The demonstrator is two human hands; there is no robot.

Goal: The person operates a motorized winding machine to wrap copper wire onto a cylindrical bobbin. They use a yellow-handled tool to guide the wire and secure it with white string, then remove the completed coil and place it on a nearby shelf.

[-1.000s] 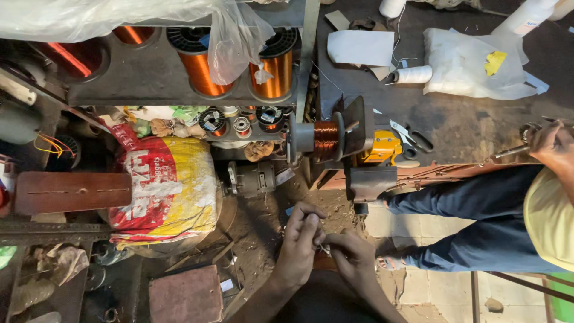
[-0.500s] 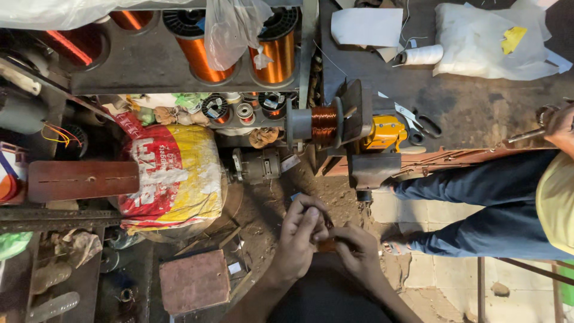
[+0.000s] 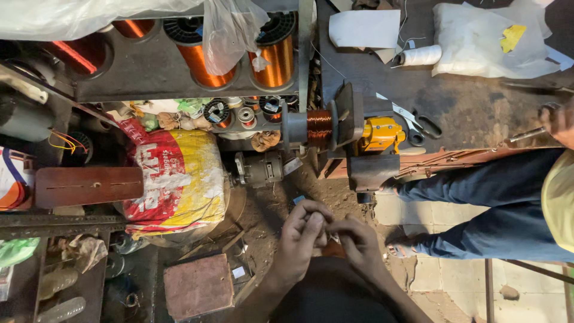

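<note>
The left hand [image 3: 304,230] and right hand [image 3: 357,240] meet fingertip to fingertip low in the view, fingers pressed together on something too small to make out; I cannot tell what they pinch. They sit as they did a moment ago, only slightly further right in the view. Just above stands the coil [image 3: 318,127] of copper wire on its winder [image 3: 350,119], with a yellow tool [image 3: 381,134] beside it. A red-and-yellow sack [image 3: 173,179] lies to the left, a brick [image 3: 198,286] below it. A co-worker's leg [image 3: 478,185] stretches along the bench [image 3: 478,107], unchanged.
</note>
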